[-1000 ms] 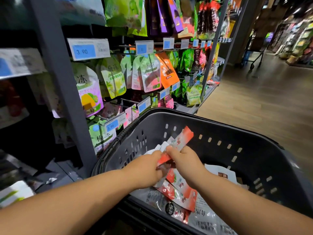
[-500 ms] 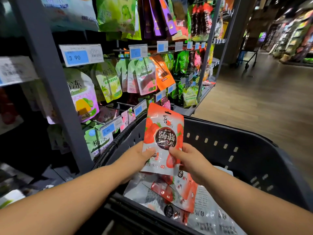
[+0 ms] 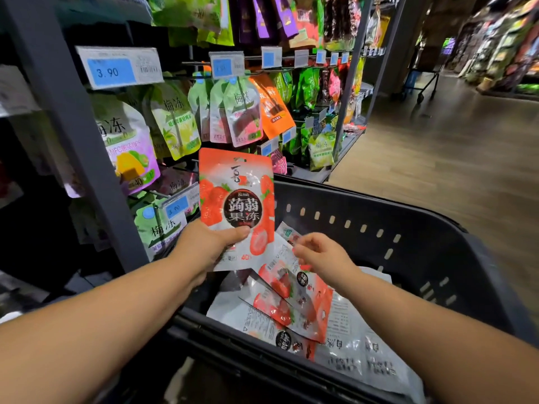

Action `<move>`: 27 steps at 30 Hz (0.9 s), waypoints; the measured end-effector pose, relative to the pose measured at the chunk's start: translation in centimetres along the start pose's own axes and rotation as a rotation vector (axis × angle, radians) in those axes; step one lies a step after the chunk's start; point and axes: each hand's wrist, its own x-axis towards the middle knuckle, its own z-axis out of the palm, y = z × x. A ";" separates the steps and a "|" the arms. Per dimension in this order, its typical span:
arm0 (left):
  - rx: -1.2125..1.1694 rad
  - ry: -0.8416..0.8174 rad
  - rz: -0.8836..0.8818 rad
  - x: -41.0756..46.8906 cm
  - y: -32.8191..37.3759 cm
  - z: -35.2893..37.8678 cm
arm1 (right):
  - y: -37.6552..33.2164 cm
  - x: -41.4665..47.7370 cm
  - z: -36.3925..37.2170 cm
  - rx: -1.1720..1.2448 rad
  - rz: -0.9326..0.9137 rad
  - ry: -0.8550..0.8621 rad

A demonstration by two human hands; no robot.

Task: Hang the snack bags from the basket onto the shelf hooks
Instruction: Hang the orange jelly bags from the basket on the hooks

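Note:
My left hand (image 3: 210,246) grips the lower edge of a red strawberry snack bag (image 3: 236,182) and holds it upright over the left rim of the dark plastic basket (image 3: 379,205). My right hand (image 3: 323,255) is off that bag, just to its right. Its curled fingertips pinch the edge of a second bag (image 3: 284,246), which shows its white back. Several more red and white bags (image 3: 291,304) lie in a heap in the basket. The shelf hooks (image 3: 186,64) with hanging pouches are straight ahead and to the left.
A grey shelf post (image 3: 73,126) stands at the left, beside a blue 3.90 price tag (image 3: 116,68). Green, orange and purple pouches fill the hooks. A wooden aisle floor (image 3: 437,170) runs off to the right, with a trolley (image 3: 423,80) far back.
Both hands lifted the red bag out of the heap and turned it face on. My right hand has now let go of it, and the left hand has raised it higher.

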 end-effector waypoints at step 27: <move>-0.023 0.060 -0.104 -1.4 -0.7 -0.5 | 4.7 4.8 -0.6 -0.895 0.150 0.162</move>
